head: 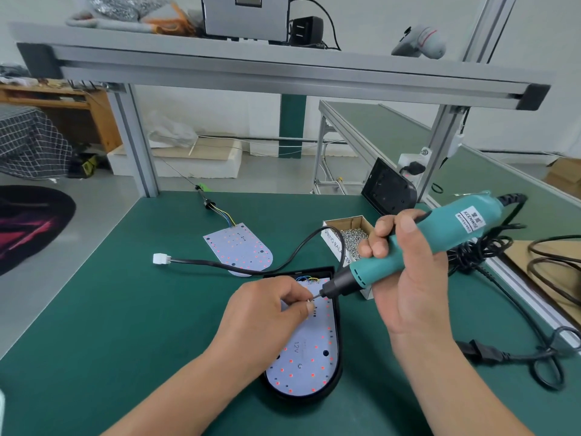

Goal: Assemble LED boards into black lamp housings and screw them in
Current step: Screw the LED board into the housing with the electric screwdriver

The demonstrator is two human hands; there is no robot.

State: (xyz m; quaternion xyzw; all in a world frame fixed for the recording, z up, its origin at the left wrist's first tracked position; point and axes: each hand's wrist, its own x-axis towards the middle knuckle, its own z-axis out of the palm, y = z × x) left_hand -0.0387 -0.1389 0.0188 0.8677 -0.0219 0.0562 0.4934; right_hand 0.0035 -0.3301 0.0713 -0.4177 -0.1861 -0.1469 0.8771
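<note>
the left hand (267, 306) pinches a small screw (310, 299) between thumb and forefinger, holding it at the tip of the driver (440, 234) over the top end of the board (309, 357). the right hand (405, 272) is wrapped round the teal driver's body, fingers curled tight, with the tool tilted down to the left. the board (white, dotted with red leds, marked 12v) lies seated inside the black housing (301, 399), which rests flat on the green mat (125, 309) near the front edge. a black cable (220, 263) runs from the housing's top end to a white plug (161, 258) on the mat. a second board (240, 247) lies bare just behind, with coloured wires at its far end. a box (352, 234) of screws sits just beside the housing, behind the driver. another housing (388, 190) leans upright behind the box.
</note>
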